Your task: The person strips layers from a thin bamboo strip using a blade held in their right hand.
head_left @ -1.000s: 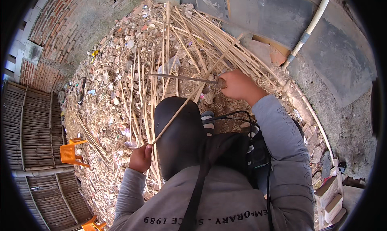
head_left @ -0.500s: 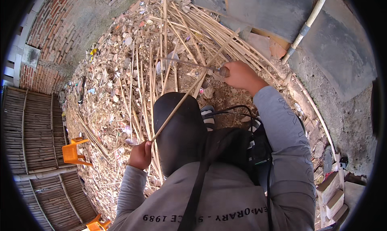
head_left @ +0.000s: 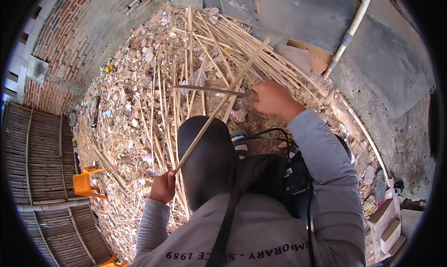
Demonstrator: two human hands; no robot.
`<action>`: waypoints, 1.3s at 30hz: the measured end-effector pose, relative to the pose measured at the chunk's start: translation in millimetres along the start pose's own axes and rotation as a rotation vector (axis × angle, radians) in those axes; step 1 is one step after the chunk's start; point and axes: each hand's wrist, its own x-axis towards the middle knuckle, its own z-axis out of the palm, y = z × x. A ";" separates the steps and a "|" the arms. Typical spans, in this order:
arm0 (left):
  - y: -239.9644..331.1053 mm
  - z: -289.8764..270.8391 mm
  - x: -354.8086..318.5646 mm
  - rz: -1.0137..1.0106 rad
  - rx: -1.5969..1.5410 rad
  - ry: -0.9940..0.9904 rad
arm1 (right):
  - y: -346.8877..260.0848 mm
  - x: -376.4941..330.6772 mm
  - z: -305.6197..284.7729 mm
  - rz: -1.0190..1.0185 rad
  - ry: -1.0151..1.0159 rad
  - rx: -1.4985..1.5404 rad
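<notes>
1. Left hand [head_left: 163, 187]: grip pinching the near end of a long pale strip; beside the knee's left edge.
2. Long pale strip [head_left: 217, 111]: slants forward and right over the black-clad knee [head_left: 207, 169], far end jutting toward the stack.
3. Right hand [head_left: 272, 99]: grip closed round the handle end of a blade, beyond the knee.
4. Blade [head_left: 200, 88]: long, thin, pointing left across the strip; contact cannot be told.
5. Littered ground [head_left: 121, 141]: broad working room leftward, reaching an orange chair [head_left: 84, 183].
6. Stack of strips [head_left: 284, 69]: just beyond the right hand, limiting room there.
7. Grey panels [head_left: 302, 20], brick wall [head_left: 65, 39]: far edges.
</notes>
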 end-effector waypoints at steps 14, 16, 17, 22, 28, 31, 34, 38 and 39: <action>-2.6 3.1 4.6 -0.048 0.002 -0.010 | 23.0 0.2 -12.6 0.085 0.003 0.053; 1.2 -5.9 6.3 -0.031 0.037 -0.018 | 34.5 2.3 -14.8 0.125 0.033 0.053; 4.2 -8.5 7.2 -0.017 0.035 -0.009 | 38.7 0.8 -14.7 0.140 0.058 0.023; -0.4 -12.5 -9.2 0.020 0.102 0.053 | 20.0 -3.7 -14.7 0.040 -0.021 -0.041; -12.2 -60.3 -40.4 -0.094 0.161 -0.093 | 30.4 -10.5 -3.9 0.108 -0.010 -0.074; -15.8 -60.8 -51.2 -0.132 0.121 -0.101 | 4.3 -15.2 -1.0 0.026 -0.152 -0.100; -19.4 -52.0 -53.4 -0.133 0.095 -0.080 | 15.1 -13.5 5.7 0.006 -0.129 -0.029; -23.7 -41.4 -53.0 -0.151 0.031 -0.108 | 11.0 -14.0 1.2 0.046 -0.033 0.058; -31.4 -35.7 -57.3 -0.137 0.048 -0.091 | 2.5 -14.0 -0.7 0.042 -0.037 0.059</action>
